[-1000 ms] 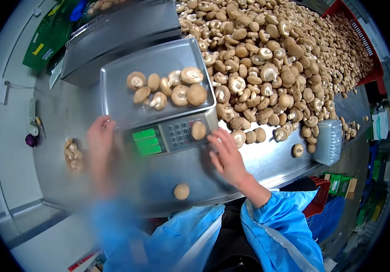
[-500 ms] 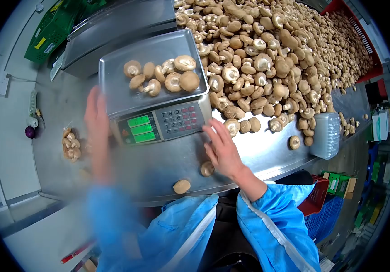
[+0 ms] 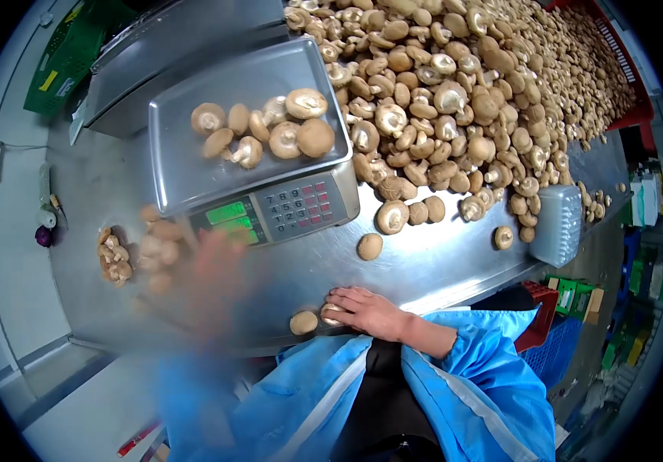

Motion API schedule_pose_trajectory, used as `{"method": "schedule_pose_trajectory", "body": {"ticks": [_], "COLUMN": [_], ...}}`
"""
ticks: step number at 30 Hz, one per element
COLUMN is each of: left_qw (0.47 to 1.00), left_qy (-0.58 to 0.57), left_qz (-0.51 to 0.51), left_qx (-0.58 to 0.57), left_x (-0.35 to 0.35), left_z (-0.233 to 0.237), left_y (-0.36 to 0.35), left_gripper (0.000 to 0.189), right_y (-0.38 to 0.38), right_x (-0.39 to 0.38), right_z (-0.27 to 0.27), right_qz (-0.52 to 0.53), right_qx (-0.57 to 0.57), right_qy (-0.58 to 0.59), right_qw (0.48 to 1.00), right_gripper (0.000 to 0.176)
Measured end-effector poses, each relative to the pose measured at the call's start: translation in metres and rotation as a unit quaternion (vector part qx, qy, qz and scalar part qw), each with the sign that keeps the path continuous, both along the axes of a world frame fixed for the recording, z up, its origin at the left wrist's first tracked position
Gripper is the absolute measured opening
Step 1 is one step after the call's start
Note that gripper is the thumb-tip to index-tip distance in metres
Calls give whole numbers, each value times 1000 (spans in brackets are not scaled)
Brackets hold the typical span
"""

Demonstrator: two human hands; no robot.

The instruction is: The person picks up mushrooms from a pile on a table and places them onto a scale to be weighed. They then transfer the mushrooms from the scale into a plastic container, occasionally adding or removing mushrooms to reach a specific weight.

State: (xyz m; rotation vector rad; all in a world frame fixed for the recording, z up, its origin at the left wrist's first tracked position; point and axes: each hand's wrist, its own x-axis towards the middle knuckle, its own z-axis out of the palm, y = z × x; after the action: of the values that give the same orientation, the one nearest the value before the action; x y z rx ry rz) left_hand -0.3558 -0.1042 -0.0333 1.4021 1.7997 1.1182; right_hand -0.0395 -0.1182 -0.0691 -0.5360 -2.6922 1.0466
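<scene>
Several brown-capped mushrooms point(image 3: 283, 139) lie spread on the metal pan point(image 3: 193, 181) of a weighing scale point(image 3: 300, 206), whose green display is lit. Motion smears my left hand point(image 3: 219, 281), which is in front of the scale's lower left corner; its fingers cannot be made out. At the table's near edge, my right hand point(image 3: 374, 314) has its fingers curled over a mushroom point(image 3: 333, 314), partly hidden by them. Just left of it rests another mushroom point(image 3: 303, 323). A single mushroom point(image 3: 370, 246) sits below the scale's keypad.
A large heap of mushrooms point(image 3: 454, 100) covers the back and right of the steel table point(image 3: 439, 266). Stacked clear plastic trays point(image 3: 556, 227) stand at the right edge. Small clusters of mushrooms point(image 3: 114, 256) lie left of the scale. A red crate point(image 3: 636, 115) is at the far right.
My right hand has come down from beside the keypad onto a mushroom at the near edge. My left hand has moved from the pan's left side rightward and nearer to me.
</scene>
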Motion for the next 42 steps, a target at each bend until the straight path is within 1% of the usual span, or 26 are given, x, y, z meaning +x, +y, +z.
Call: {"method": "schedule_pose_trajectory", "body": {"ticks": [2, 4, 7, 8, 10, 11, 14, 15, 16, 17, 18, 19, 20, 21, 24, 25, 28, 29, 31, 32, 34, 36, 37, 38, 40, 42], "left_qw": [986, 950, 943, 898, 764, 740, 680, 785, 870, 943, 980, 990, 982, 955, 874, 897, 905, 909, 915, 925, 943, 953, 958, 958, 942, 942], "left_qy": [-131, -243, -292, -407, -611, -650, -725, -616, -493, -325, -146, -10, 126, 259, 475, 435, 411, 397, 372, 354, 317, 289, 266, 241, 274, 257], "left_qz": [-48, -20, -44, 2, 88, 66, -94, -58, -19, 35, 88, 67, 44, 19, -34, -41, -8, -3, 8, 9, 4, -73, -108, -143, -176, -184], "left_qx": [-96, -194, -154, -168, -189, -163, -54, -17, 22, 64, 103, 120, 133, 143, 95, 68, 112, 125, 155, 138, 105, 64, 2, -61, -80, -113], "left_x": [38, 65, 80, 88, 101, 102, 68, 59, 56, 57, 58, 55, 48, 42, 28, 28, 25, 23, 22, 23, 29, 36, 45, 56, 68, 88], "left_z": [9, 8, -3, -1, 15, 26, 29, 37, 50, 65, 76, 79, 81, 82, 43, 36, 31, 32, 38, 39, 37, 33, 36, 39, 10, 8], "left_y": [-17, -29, -42, -40, -29, -22, 10, 28, 47, 65, 83, 98, 112, 124, 148, 149, 142, 136, 124, 114, 83, 43, 24, 2, -50, -82], "left_gripper": [20, 24, 34, 36, 41, 46, 42, 43, 44, 44, 45, 46, 48, 49, 52, 57, 60, 61, 62, 62, 61, 58, 57, 56, 59, 61], "right_y": [5, 12, 24, 32, 46, 50, 59, 59, 58, 57, 55, 52, 48, 44, 29, 28, 23, 25, 27, 28, 30, 28, 27, 22, 15, 4], "right_x": [-4, -9, -23, -30, -47, -55, -65, -64, -59, -51, -43, -35, -28, -21, 2, 10, 38, 46, 60, 66, 71, 78, 78, 79, 82, 84], "right_z": [-2, 2, 24, 36, 59, 66, 80, 83, 81, 75, 69, 63, 59, 55, 52, 53, 58, 61, 58, 56, 53, 43, 46, 43, 24, 7], "right_qz": [1, 4, -185, -204, -244, -232, -293, -329, -333, -336, -340, -342, -343, -345, -363, -371, -433, -454, -482, -497, -487, -473, -471, -461, -439, -431], "right_qx": [-37, -91, -161, -149, -122, -72, -75, -91, -112, -133, -155, -162, -162, -164, -167, -165, -175, -158, -171, -178, -165, -130, -167, -154, -124, -105], "right_qy": [1, -18, 67, 97, 159, 155, 199, 206, 194, 181, 168, 148, 135, 121, 95, 90, 81, 85, 90, 94, 85, 81, 68, 63, 56, 52], "right_qw": [999, 996, 967, 963, 949, 958, 932, 917, 916, 915, 912, 914, 915, 916, 912, 910, 880, 873, 855, 844, 853, 867, 864, 872, 888, 895], "right_gripper": [46, 47, 48, 50, 55, 57, 56, 48, 46, 45, 43, 38, 37, 36, 34, 33, 31, 31, 31, 31, 33, 33, 30, 29, 26, 24]}}
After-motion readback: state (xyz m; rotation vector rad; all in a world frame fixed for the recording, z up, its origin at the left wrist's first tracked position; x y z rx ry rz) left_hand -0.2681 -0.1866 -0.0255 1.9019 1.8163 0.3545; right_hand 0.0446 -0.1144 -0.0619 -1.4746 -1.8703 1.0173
